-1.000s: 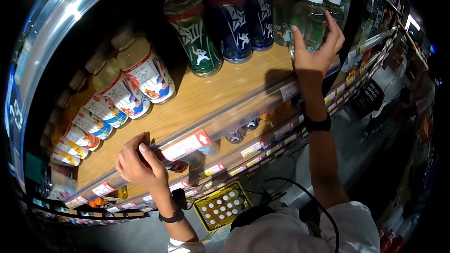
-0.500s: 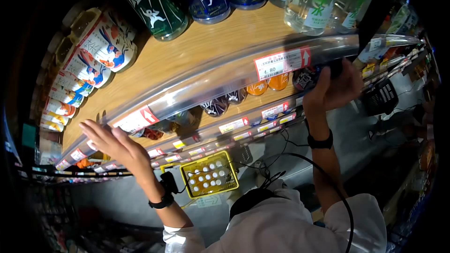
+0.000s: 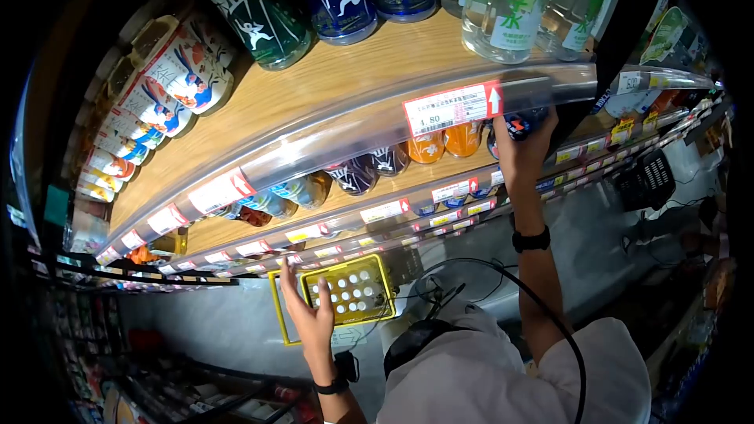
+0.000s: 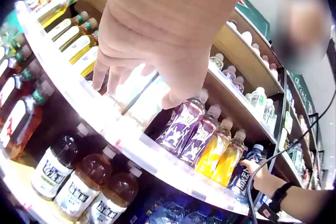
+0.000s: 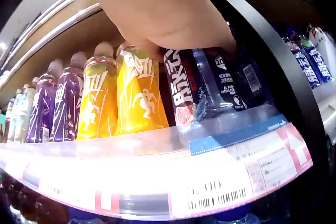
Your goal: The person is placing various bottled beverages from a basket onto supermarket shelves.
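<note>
My right hand (image 3: 528, 145) grips a dark-labelled drink bottle (image 5: 181, 85) near the end of the second shelf, beside the black upright. In the right wrist view the hand covers the bottle's top, and its fingers are mostly hidden behind. Next to that bottle stand orange drink bottles (image 5: 139, 92) with white lettering, then purple bottles (image 5: 68, 103). The left hand (image 3: 312, 322) is held in front of the shelves with nothing in it, thumb and fingers spread. Behind it in the left wrist view are brightly lit, pale bottles (image 4: 142, 111).
A yellow basket (image 3: 391, 314) with several white-capped bottles stands on the floor below. The upper shelf (image 3: 259, 126) holds tea, green, blue and clear bottles. A clear price rail (image 3: 338, 141) runs along its front. A black cable (image 3: 542, 314) loops past the right arm.
My right hand has moved from a clear bottle on the upper shelf down to the dark bottle below. The left hand has left the upper shelf's edge, moving down and right.
</note>
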